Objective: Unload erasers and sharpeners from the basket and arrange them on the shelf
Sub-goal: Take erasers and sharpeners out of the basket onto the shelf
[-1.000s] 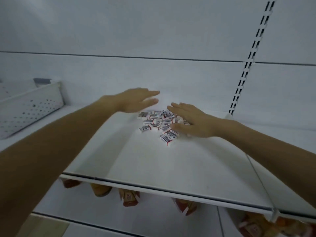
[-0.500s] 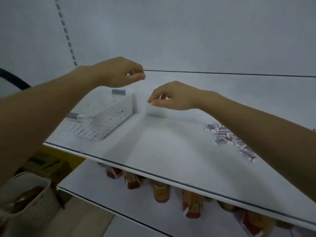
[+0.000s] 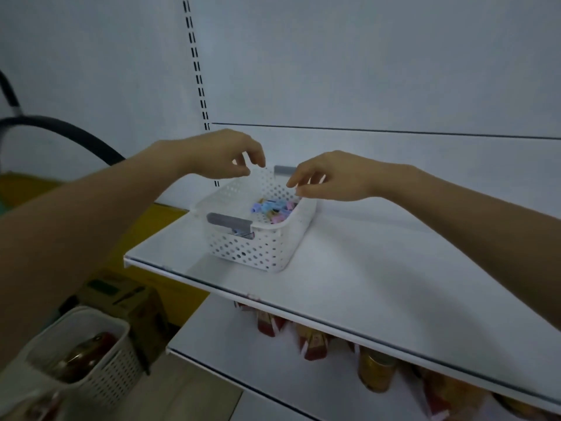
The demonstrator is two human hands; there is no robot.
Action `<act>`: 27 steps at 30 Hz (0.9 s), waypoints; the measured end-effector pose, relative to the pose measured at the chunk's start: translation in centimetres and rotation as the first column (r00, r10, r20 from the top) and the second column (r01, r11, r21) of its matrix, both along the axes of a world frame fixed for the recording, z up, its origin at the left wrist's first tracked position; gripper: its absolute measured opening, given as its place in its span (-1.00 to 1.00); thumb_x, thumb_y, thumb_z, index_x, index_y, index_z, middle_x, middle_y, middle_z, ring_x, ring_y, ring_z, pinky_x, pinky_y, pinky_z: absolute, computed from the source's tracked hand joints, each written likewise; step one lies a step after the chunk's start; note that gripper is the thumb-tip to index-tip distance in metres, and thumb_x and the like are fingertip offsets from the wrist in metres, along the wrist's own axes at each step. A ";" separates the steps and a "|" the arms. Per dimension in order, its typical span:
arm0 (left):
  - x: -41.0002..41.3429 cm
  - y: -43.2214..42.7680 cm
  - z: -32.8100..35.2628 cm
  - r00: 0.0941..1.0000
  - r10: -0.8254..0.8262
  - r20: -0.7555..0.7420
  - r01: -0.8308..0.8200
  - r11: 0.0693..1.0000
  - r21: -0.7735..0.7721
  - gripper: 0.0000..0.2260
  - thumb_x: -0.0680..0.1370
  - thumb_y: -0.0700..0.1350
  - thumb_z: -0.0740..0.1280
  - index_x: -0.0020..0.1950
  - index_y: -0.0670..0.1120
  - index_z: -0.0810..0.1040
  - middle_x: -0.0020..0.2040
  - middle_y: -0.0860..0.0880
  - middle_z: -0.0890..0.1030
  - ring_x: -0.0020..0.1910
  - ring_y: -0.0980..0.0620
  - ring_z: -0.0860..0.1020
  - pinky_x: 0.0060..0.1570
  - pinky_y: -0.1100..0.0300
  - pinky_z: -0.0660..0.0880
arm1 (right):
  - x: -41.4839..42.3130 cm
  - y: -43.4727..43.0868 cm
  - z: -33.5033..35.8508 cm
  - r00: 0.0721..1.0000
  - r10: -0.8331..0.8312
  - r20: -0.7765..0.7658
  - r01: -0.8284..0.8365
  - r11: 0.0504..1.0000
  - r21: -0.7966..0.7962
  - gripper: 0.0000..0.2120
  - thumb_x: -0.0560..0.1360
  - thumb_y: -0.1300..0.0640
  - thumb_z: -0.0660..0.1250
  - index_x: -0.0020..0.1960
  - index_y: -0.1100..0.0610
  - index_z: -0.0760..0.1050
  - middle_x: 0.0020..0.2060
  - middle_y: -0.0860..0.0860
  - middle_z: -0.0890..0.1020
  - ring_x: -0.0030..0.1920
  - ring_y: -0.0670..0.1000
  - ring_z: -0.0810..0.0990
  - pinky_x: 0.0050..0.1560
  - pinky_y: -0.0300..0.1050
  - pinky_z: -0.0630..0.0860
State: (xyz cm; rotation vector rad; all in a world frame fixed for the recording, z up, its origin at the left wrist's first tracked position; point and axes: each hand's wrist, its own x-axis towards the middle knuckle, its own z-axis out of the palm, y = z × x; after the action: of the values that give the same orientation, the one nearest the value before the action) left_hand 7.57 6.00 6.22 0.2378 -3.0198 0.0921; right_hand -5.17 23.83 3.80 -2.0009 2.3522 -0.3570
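Observation:
A white perforated basket (image 3: 261,253) with grey handles stands on the white shelf (image 3: 379,284) near its left end. Several small pastel sharpeners (image 3: 274,208), blue, pink and purple, lie inside it. My left hand (image 3: 224,154) hovers above the basket's far left rim with fingers loosely curled and nothing in them. Over the far right rim my right hand (image 3: 328,177) hangs the same way, fingertips pointing down, empty. The erasers are out of view.
A lower shelf (image 3: 273,375) carries red packets and a yellow can. At the lower left stands another white basket (image 3: 100,378) with a dark jar inside, beside a cardboard box. A black hose curves at the far left.
My view has swung left from the eraser pile to the basket. Both hands left the erasers, crossed the shelf and now hang over the basket.

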 end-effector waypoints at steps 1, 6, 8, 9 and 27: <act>-0.4 -0.6 -0.4 1.000 -0.009 0.020 0.009 1.000 0.010 -0.76 0.53 -0.21 0.29 0.18 -0.04 0.50 0.14 -0.02 0.52 -0.04 0.10 0.52 0.00 0.23 0.42 | -0.3 -0.8 -0.2 1.000 -0.005 -0.002 0.005 0.999 0.032 -0.75 0.53 0.03 0.22 0.18 -0.01 0.51 0.09 -0.05 0.58 -0.01 -0.11 0.51 0.02 -0.26 0.38; -3.0 -3.3 -3.2 0.990 -0.061 0.129 0.059 0.998 0.018 -0.74 0.51 -0.12 0.35 0.19 -0.02 0.49 0.13 0.05 0.53 -0.07 0.17 0.50 -0.10 0.35 0.34 | -2.7 -5.2 -1.0 0.999 -0.009 -0.051 0.017 0.988 0.155 -0.75 0.53 -0.01 0.23 0.17 -0.02 0.51 0.10 -0.06 0.57 0.02 -0.09 0.51 0.05 -0.23 0.41; -4.0 -4.1 -4.3 0.976 -0.079 0.201 0.074 0.997 0.035 -0.72 0.49 -0.08 0.37 0.19 -0.01 0.48 0.13 0.07 0.54 -0.06 0.19 0.50 -0.17 0.41 0.37 | -3.4 -6.9 -1.0 0.998 -0.006 -0.062 0.017 0.983 0.185 -0.75 0.53 -0.01 0.23 0.18 -0.01 0.50 0.09 -0.07 0.57 -0.01 -0.11 0.49 0.00 -0.25 0.36; -4.4 -4.6 -4.8 0.968 -0.087 0.235 0.079 0.996 0.045 -0.71 0.49 -0.07 0.38 0.20 0.00 0.48 0.14 0.08 0.54 -0.06 0.19 0.49 -0.20 0.47 0.36 | -3.7 -7.6 -1.0 0.998 -0.004 -0.060 0.016 0.978 0.209 -0.75 0.52 -0.01 0.24 0.17 -0.01 0.50 0.09 -0.07 0.57 -0.02 -0.11 0.50 -0.02 -0.26 0.35; -9.5 -6.2 -8.2 0.674 -0.113 0.730 0.257 0.962 -0.089 -0.32 0.34 0.25 0.41 0.34 -0.02 0.32 0.15 0.05 0.40 0.02 0.08 0.32 0.08 0.21 0.33 | -3.6 -13.2 -1.2 0.980 -0.096 -0.173 0.184 0.760 0.623 -0.56 0.44 -0.07 0.37 0.27 0.03 0.43 0.15 -0.08 0.53 0.08 -0.09 0.48 0.07 -0.25 0.36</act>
State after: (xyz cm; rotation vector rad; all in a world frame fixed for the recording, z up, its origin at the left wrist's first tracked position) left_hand -1.93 -0.19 -1.97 -0.1876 -3.7600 0.5822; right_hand -8.77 10.68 2.58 -1.5516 2.2561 0.5352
